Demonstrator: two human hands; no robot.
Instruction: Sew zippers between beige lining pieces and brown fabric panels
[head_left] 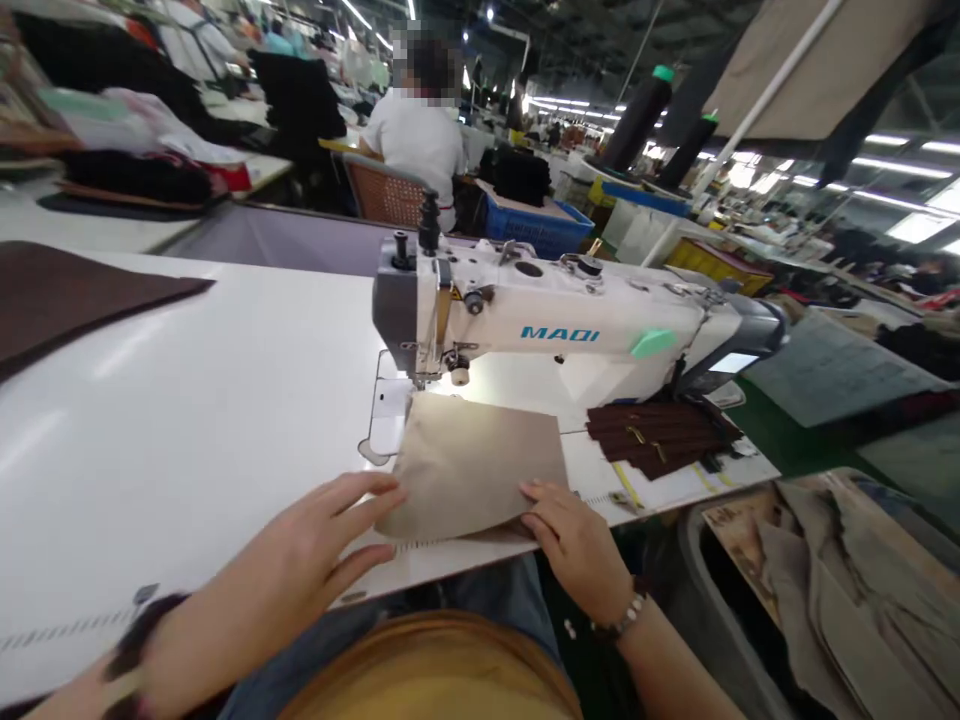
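A beige fabric piece [480, 465] lies on the white table [262, 400], its upper left corner by the needle area of the white sewing machine [622, 318]. At the fabric's left edge is my left hand [330, 540], fingers spread, fingertips touching or just beside the cloth. My right hand [574, 540] is at the lower right corner, with the fingers on top and the thumb near the front edge; whether it pinches the cloth is unclear. Some darker material shows beneath the fabric near that hand.
Dark brown strips [660, 435] are piled under the machine's right end. Brown fabric [67, 300] lies at the far left. A grey bin [697, 570] with beige pieces stands at the lower right. Beyond the machine, a person in white [420, 135] sits near a blue crate [532, 225].
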